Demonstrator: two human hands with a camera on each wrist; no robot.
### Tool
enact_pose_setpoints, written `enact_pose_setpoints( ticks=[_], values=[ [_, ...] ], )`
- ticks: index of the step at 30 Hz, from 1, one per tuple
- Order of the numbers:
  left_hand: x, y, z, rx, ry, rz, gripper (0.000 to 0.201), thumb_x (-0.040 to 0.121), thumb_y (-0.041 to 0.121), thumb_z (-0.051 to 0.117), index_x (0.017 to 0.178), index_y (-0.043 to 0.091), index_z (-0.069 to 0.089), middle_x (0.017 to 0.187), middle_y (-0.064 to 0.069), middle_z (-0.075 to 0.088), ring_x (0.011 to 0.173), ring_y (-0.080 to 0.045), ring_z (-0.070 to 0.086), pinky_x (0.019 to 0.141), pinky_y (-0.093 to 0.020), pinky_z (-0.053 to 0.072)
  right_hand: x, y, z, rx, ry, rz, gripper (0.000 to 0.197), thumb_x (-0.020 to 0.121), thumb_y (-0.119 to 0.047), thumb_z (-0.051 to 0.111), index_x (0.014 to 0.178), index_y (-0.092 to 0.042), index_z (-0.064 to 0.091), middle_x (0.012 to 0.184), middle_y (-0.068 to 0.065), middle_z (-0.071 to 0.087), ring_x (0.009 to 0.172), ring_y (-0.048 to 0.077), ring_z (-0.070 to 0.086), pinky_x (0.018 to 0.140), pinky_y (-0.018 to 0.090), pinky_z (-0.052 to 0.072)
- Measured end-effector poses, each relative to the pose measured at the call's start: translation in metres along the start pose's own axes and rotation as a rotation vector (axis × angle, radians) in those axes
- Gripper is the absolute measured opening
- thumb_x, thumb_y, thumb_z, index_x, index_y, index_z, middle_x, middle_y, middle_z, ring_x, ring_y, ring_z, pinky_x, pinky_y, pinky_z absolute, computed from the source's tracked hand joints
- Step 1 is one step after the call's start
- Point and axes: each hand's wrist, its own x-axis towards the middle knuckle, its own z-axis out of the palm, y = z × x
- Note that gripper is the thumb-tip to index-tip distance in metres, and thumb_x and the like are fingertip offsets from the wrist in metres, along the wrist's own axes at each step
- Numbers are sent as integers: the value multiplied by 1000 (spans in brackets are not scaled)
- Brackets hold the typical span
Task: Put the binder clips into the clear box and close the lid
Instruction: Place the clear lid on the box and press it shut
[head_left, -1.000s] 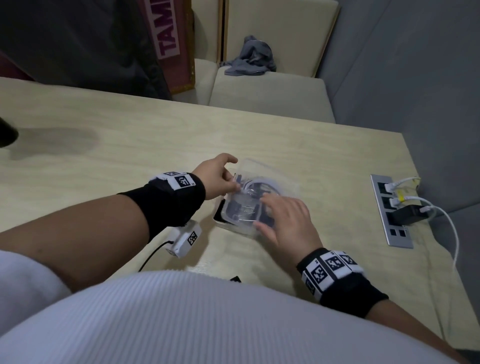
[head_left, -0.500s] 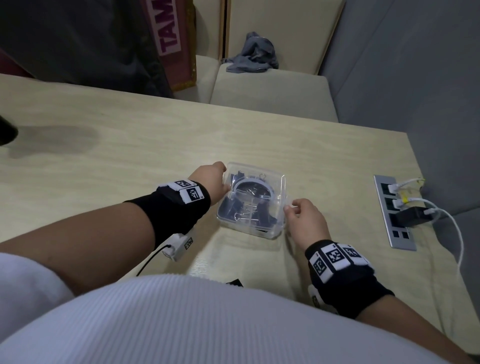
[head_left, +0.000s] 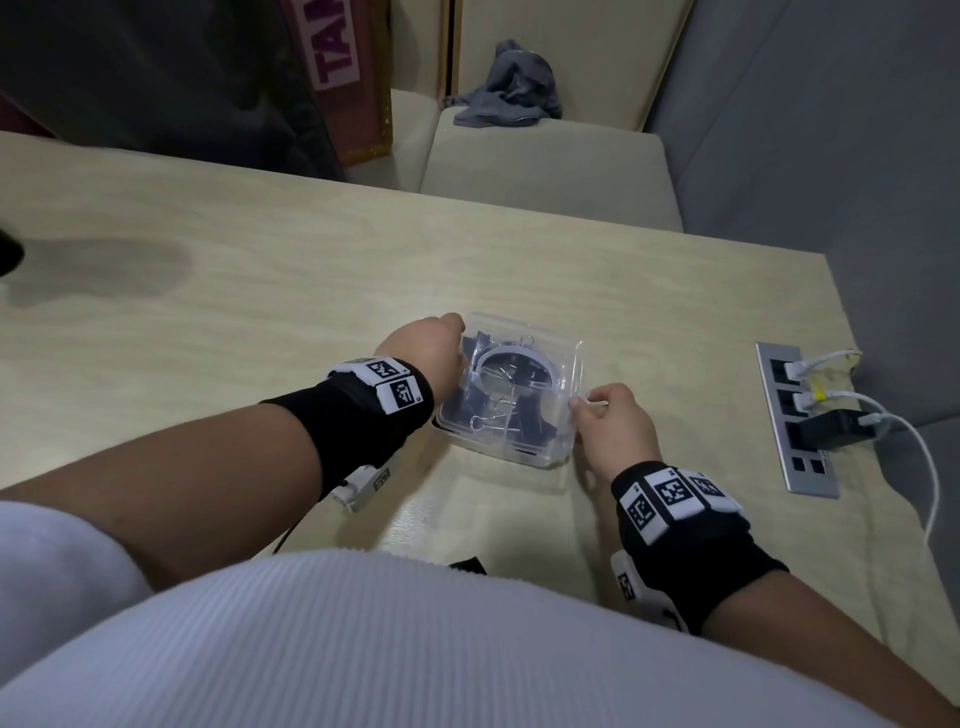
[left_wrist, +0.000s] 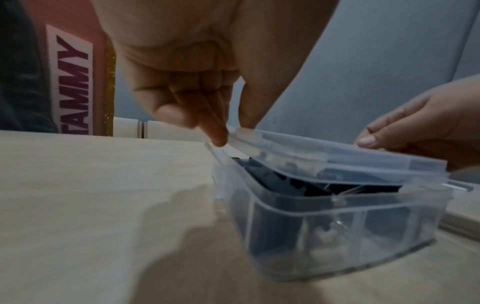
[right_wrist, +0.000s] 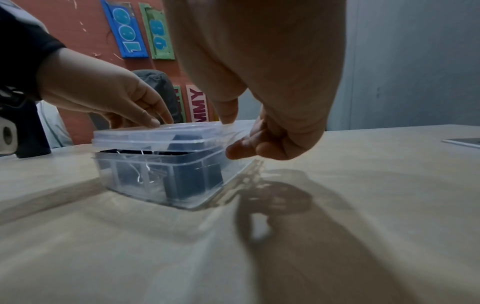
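Note:
The clear box (head_left: 519, 452) sits on the table between my hands, with several black binder clips (head_left: 498, 415) inside. Its clear lid (head_left: 524, 343) lies on top, and a gap under it shows on the left side in the left wrist view. My left hand (head_left: 457, 338) pinches the lid's left edge (left_wrist: 249, 133), thumb on top and forefinger under the rim. At the box's right edge, my right hand (head_left: 582, 410) has its thumb on the lid (right_wrist: 182, 131) and its fingers (right_wrist: 241, 150) curled under the rim. The clips (right_wrist: 189, 174) show through the wall.
A metal socket strip (head_left: 795, 421) is set into the table at the right, with white cables and a black charger (head_left: 836, 431) plugged in. A small black item (head_left: 467, 564) lies near my body. A cushioned bench with a grey cloth (head_left: 506, 88) stands beyond the table's far edge.
A second ago my right hand lay flat on the lid; it has moved to the box's right edge. The lid has come down over the box. My left hand stays at the left edge.

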Motion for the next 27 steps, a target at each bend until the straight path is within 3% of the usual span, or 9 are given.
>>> enact_pose_setpoints(
  ticks=[5, 10, 16, 19, 22, 27],
  values=[
    [5, -5, -3, 55, 7, 21, 34, 91, 25, 57, 123, 13, 54, 116, -10, 61, 103, -30, 59, 84, -39, 51, 8, -5, 0, -51, -58, 23, 34, 94, -35, 50, 117, -9, 51, 111, 10, 65, 102, 30, 59, 86, 35, 44],
    [11, -5, -7, -14, -58, -45, 35, 90, 15, 52, 125, 16, 52, 107, -6, 69, 97, -27, 63, 76, -35, 52, 11, -9, 1, -93, -117, 33, 34, 94, -31, 48, 120, -8, 52, 115, 13, 63, 105, 31, 58, 87, 35, 43],
    [10, -4, -9, -11, -66, -48, 35, 87, 16, 58, 121, 15, 53, 110, -7, 66, 98, -28, 62, 78, -35, 51, 12, -11, 1, -125, -127, 19, 32, 95, -28, 48, 118, -6, 53, 114, 14, 63, 104, 32, 58, 88, 37, 44],
    [10, -3, -11, -54, -86, -84, 41, 86, 16, 61, 125, 16, 49, 113, -12, 57, 93, -30, 60, 69, -33, 44, 13, -12, 0, -133, -133, 20, 33, 95, -28, 50, 120, -7, 54, 115, 14, 63, 106, 32, 58, 90, 37, 44],
    [9, -2, -14, -92, -171, -147, 48, 87, 16, 61, 132, 12, 43, 102, -11, 65, 82, -27, 59, 64, -33, 46, 13, -13, 0, -141, -146, 23, 33, 95, -27, 51, 119, -6, 54, 115, 14, 63, 106, 32, 58, 90, 37, 44],
    [8, -3, -20, -77, -274, -151, 35, 87, 8, 63, 121, 9, 55, 101, -11, 72, 84, -26, 66, 78, -34, 57, 14, -14, 1, -163, -176, 34, 30, 94, -26, 51, 115, -5, 54, 111, 15, 64, 102, 32, 59, 87, 38, 46]
  ],
)
